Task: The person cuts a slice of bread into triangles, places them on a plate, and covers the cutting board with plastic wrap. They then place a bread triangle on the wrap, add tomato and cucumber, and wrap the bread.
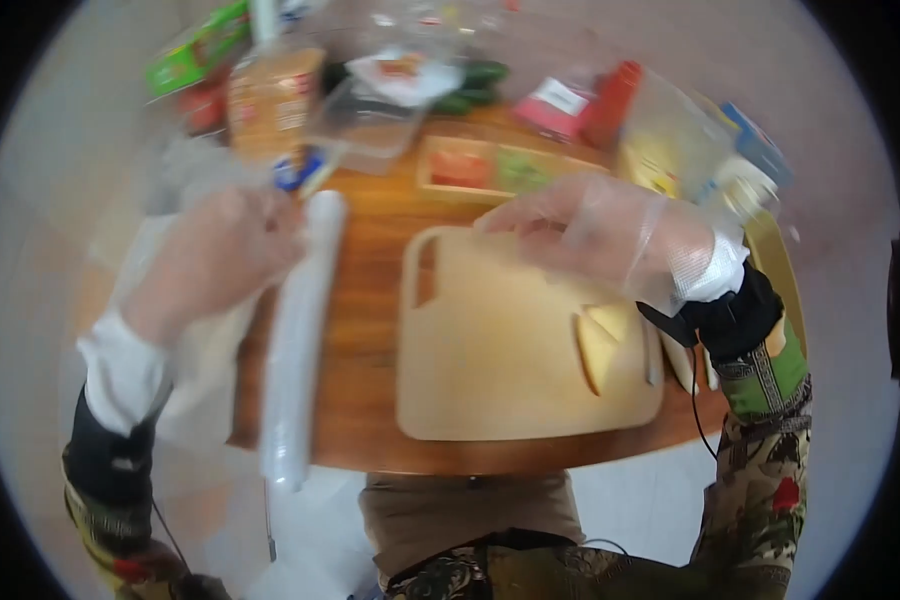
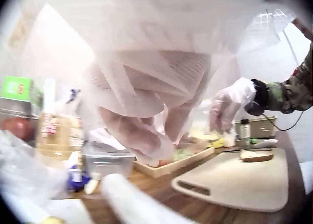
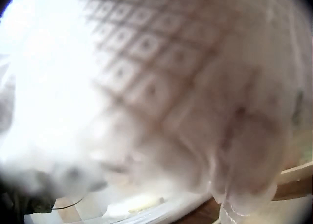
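Observation:
Both hands wear clear plastic gloves and are raised over the table. My left hand point(image 1: 220, 255) hovers beside the upper end of a long white roll point(image 1: 305, 340); its fingers are loosely bent, and no object shows between them in the left wrist view. Above the top edge of the cutting board point(image 1: 490, 350), my right hand point(image 1: 600, 230) hangs palm down with relaxed fingers. A yellow wedge-shaped piece point(image 1: 600, 345) lies on the board's right part, near a knife point(image 1: 652, 358). The right wrist view is blurred and mostly filled by the glove.
Behind the board stands a divided wooden tray point(image 1: 490, 170) with red and green contents. A clear plastic container point(image 1: 370, 125), bagged bread point(image 1: 270, 105), a green box point(image 1: 198, 48), a red bottle point(image 1: 610, 100) and other packages line the back. Crumpled plastic point(image 1: 195, 175) lies at left.

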`<state>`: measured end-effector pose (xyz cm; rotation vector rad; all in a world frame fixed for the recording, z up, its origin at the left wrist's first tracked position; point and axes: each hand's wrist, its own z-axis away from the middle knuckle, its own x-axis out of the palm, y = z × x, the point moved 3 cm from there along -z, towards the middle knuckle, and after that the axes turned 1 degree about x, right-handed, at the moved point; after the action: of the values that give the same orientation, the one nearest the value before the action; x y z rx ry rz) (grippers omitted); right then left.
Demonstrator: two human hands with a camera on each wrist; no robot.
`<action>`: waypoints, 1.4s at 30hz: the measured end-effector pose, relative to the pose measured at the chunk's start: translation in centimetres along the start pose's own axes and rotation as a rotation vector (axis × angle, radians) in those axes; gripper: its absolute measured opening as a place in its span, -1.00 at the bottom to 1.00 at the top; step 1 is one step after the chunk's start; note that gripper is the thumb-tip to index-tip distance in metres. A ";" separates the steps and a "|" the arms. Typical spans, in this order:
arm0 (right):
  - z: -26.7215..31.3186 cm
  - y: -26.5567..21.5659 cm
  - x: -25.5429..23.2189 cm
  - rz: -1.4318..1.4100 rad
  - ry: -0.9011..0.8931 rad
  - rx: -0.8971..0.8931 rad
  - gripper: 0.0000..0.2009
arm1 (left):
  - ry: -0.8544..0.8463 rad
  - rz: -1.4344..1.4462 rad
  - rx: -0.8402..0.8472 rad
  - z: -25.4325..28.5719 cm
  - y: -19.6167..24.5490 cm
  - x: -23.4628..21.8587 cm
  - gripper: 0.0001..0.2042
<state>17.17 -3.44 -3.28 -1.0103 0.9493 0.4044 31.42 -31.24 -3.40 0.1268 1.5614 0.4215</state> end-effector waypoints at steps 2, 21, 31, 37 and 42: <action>3.8 0.9 -0.1 0.019 0.019 0.117 -0.67 | -0.041 0.026 0.209 -0.1 4.8 3.0 -0.71; 10.0 14.9 6.2 0.486 0.284 -0.120 -0.62 | -0.231 0.015 0.317 -2.4 19.8 18.5 -0.43; 10.1 12.6 5.2 -0.015 0.081 0.242 -0.70 | -0.106 0.030 0.410 -2.1 19.5 20.4 -0.54; 11.8 9.6 4.1 -0.351 -0.051 0.441 -0.81 | -0.148 0.229 0.298 -1.9 20.2 20.2 -0.68; 13.0 10.2 4.8 -0.621 -0.020 0.378 -0.76 | -0.015 0.526 0.222 -1.9 21.2 21.7 -0.80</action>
<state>19.20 12.22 -10.12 -0.8931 0.6162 -0.2758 24.79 -4.70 -16.61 0.7205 1.5475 0.6520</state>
